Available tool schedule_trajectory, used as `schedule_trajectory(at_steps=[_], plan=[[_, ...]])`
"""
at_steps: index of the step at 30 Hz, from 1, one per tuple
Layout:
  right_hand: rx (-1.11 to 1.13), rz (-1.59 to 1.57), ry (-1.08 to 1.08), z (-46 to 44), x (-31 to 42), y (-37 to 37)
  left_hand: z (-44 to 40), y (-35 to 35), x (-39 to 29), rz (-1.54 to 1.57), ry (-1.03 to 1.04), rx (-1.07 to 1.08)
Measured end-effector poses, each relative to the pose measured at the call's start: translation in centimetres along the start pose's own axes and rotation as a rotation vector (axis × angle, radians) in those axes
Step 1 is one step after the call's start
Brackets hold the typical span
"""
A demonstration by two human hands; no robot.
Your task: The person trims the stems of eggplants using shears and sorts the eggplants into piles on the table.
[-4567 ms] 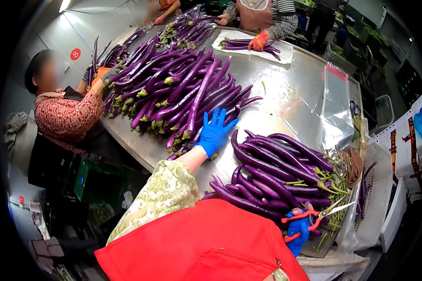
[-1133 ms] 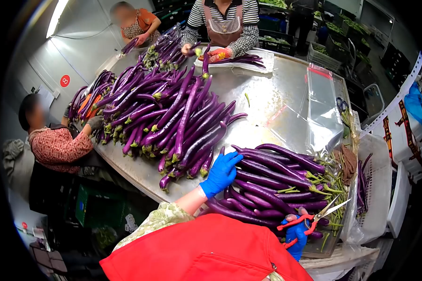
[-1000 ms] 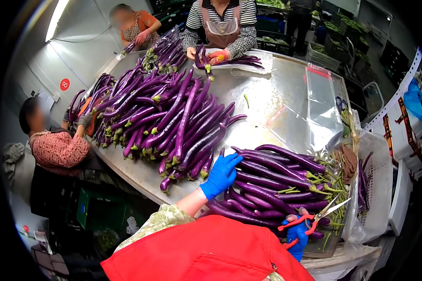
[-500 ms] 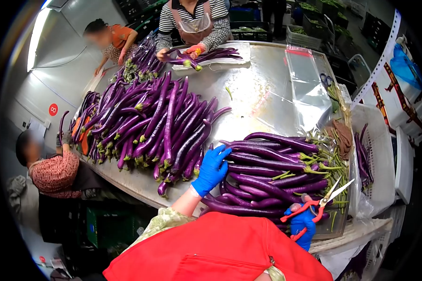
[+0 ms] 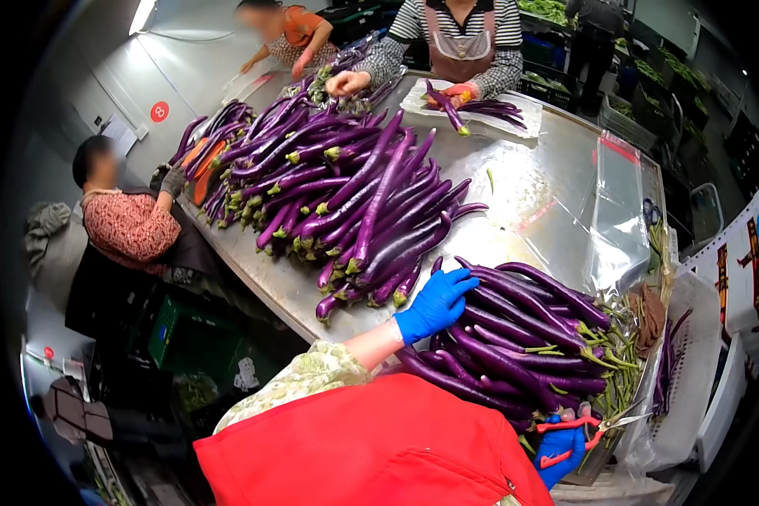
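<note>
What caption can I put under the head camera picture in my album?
Blue-gloved left hand at the tips of long eggplants, right hand holding red-handled scissors.

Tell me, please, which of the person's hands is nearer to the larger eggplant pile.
Left. The left hand touches the smaller eggplant pile, close beside the larger eggplant pile; the right hand, holding red-handled scissors, is farther, across the smaller pile.

The left hand (image 5: 436,308) is lying palm-down over the worktop (image 5: 523,187), fingers pointing forward. The right hand (image 5: 562,449) is sitting curled by the near right corner.
</note>
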State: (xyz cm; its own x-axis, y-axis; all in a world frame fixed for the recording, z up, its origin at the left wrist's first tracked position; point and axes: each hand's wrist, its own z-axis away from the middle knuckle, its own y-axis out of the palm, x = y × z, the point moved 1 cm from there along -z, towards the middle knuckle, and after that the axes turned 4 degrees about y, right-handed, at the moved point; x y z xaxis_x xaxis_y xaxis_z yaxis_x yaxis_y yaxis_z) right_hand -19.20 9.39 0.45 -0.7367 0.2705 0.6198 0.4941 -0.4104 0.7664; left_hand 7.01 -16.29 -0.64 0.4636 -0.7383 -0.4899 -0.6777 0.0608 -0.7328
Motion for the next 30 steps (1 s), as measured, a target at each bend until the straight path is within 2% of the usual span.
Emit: schedule_trajectory(at_steps=[3,4,17,25,27,30], plan=[[-0.01,0.016,0.023,1.1,0.6,0.1,0.3,0.3,0.2,-0.01,0.019,-0.016],[-0.165,0.018,0.004,1.3,0.5,0.6,0.2,0.4,0.3,-0.013,0.042,-0.016],[-0.114,0.011,0.054,1.3,0.2,-0.7,0.2,0.3,0.0,-0.043,0.015,0.025],[-0.13,-0.005,0.074,1.6,0.3,-1.2,1.4,0.7,-2.1,0.2,-0.032,-0.093],[-0.174,0.033,0.068,1.6,0.4,-1.0,1.6,0.6,-2.5,0.057,0.006,-0.091],[-0.077,-0.015,0.093,1.4,0.4,-0.8,1.5,0.7,-2.3,0.022,-0.011,-0.029]])
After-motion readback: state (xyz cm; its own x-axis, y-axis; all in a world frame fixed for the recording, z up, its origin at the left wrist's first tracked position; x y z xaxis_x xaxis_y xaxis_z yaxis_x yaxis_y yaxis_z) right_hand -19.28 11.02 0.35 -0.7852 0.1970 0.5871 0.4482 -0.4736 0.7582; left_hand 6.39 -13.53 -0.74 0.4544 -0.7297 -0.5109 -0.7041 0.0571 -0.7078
